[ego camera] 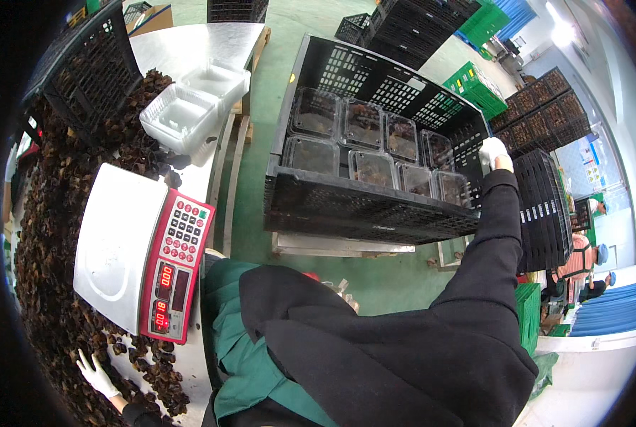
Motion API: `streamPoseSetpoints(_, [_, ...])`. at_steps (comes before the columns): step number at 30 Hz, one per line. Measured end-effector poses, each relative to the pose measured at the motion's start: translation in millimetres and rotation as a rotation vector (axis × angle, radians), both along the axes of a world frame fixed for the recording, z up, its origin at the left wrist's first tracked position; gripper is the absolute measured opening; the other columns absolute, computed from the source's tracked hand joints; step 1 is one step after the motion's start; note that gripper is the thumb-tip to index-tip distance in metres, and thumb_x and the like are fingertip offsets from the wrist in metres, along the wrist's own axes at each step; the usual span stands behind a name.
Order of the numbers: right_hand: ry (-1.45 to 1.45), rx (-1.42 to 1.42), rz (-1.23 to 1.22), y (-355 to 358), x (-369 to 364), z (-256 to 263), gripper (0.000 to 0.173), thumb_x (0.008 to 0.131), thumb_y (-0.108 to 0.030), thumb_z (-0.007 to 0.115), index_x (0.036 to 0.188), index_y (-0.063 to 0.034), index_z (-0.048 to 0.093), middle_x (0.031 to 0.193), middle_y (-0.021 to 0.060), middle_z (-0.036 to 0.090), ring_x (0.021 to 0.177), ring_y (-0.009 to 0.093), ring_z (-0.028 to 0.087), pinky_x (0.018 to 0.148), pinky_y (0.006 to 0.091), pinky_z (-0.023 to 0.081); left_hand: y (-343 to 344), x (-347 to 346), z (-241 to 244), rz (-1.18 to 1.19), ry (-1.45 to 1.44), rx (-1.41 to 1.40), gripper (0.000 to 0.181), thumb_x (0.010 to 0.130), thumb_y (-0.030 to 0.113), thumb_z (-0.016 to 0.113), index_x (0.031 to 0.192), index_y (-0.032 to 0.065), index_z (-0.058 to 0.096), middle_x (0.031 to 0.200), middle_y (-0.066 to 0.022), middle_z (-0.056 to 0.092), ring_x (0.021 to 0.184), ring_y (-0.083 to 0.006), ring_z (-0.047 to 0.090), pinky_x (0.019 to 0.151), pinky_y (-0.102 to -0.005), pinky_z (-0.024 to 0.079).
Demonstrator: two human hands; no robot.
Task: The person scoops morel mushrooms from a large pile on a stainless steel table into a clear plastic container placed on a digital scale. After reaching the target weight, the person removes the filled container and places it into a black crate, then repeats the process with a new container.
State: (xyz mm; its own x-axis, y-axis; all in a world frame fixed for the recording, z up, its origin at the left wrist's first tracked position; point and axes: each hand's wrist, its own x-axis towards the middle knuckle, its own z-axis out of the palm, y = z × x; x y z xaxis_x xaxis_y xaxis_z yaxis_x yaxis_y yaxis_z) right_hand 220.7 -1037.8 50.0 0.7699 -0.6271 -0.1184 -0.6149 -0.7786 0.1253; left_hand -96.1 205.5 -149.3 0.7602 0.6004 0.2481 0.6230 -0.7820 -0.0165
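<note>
My left hand (96, 376), in a white glove, lies with fingers spread on a thick layer of dark dried fungus pieces (45, 256) at lower left. My right hand (493, 152), also gloved in white, is closed at the right end rim of a large black plastic crate (371, 213). Inside the crate stand several clear lidded plastic boxes (363, 125), most with brownish contents. Between my hands, on the metal table, is a scale with a bare white pan (117, 245) and a red keypad panel (176, 267) with lit digits. Beyond it sit stacked clear plastic trays (182, 115).
A black crate (93, 74) leans over the fungus at upper left. Stacked black crates (542, 213) stand close to my right arm, and more (409, 32) behind the large crate. Green crates (475, 91) are farther off. Co-workers (577, 259) are at the far right.
</note>
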Motion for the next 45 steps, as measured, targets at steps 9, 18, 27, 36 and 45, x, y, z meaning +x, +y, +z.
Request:
streamPoseSetpoints(9, [-0.203, 0.028, 0.557, 102, 108, -29, 0.022, 0.082, -0.023, 0.057, 0.073, -0.0037, 0.064, 0.080, 0.0215, 0.062, 0.079, 0.037, 0.062, 0.069, 0.0454, 0.047, -53, 30, 12, -0.079, 0.037, -0.218, 0.050, 0.097, 0.037, 0.052, 0.143, 0.0194, 0.048, 0.142, -0.0255, 0.045, 0.131, -0.0435, 0.041, 0.110, -0.0481, 0.034])
streamPoseSetpoints(18, [-0.250, 0.565, 1.255, 587, 148, 58, 0.026, 0.094, -0.026, 0.062, 0.102, -0.0015, 0.068, 0.074, 0.0062, 0.065, 0.056, 0.012, 0.060, 0.056, 0.0274, 0.047, -198, 18, 52, -0.304, -0.053, -0.205, 0.055, 0.082, 0.037, 0.072, 0.128, 0.0095, 0.061, 0.148, -0.0239, 0.039, 0.135, -0.0399, 0.040, 0.110, -0.0466, 0.034])
streamPoseSetpoints(27, [-0.087, -0.226, 1.433, 722, 325, -104, 0.042, 0.097, -0.036, 0.053, 0.114, 0.0004, 0.065, 0.095, 0.0223, 0.066, 0.082, 0.029, 0.066, 0.078, 0.0425, 0.052, -190, -75, 67, -0.114, -0.163, -0.212, 0.037, 0.083, 0.024, 0.069, 0.119, 0.0152, 0.067, 0.140, -0.0132, 0.051, 0.131, -0.0301, 0.045, 0.104, -0.0434, 0.037])
streamPoseSetpoints(36, [-0.637, -0.139, 1.516, 700, 280, -148, 0.044, 0.100, -0.035, 0.044, 0.137, -0.0123, 0.052, 0.095, 0.0209, 0.067, 0.085, 0.036, 0.064, 0.080, 0.0470, 0.050, -192, -43, 91, -0.141, -0.422, -0.095, 0.026, 0.079, 0.013, 0.071, 0.104, 0.0073, 0.068, 0.108, -0.0117, 0.065, 0.099, -0.0314, 0.060, 0.086, -0.0396, 0.049])
streamPoseSetpoints(45, [-0.137, -0.079, 1.299, 720, 292, -164, 0.047, 0.085, -0.043, 0.066, 0.092, 0.0026, 0.072, 0.091, 0.0243, 0.070, 0.088, 0.039, 0.067, 0.078, 0.0449, 0.051, -199, 5, 54, -0.216, -0.026, -0.017, 0.027, 0.077, 0.023, 0.072, 0.104, 0.0238, 0.068, 0.136, -0.0033, 0.053, 0.127, -0.0266, 0.047, 0.107, -0.0507, 0.029])
